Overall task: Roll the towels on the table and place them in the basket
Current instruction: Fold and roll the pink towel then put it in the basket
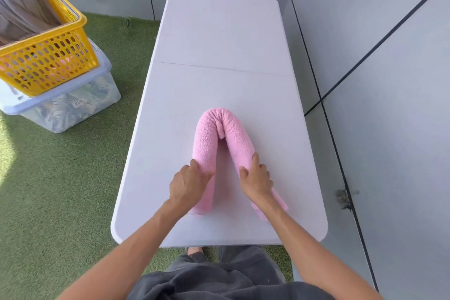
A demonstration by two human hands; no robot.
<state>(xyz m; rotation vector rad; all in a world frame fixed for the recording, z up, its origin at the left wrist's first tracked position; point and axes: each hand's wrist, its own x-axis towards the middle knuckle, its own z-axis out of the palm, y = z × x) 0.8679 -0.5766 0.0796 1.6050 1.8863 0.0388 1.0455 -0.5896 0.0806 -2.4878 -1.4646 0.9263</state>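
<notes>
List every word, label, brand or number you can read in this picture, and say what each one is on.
No text here can be read.
White sticker on the clear storage bin under the yellow basket: it carries print, but too small and blurred to read.
Pink towel, white table, wall panels: no lettering visible.

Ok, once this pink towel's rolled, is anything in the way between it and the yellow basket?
Nothing visible blocks the way. The towel lies on the table under both hands, and the basket sits off the table's left side on a clear bin. A grey cloth already fills part of the basket.
</notes>
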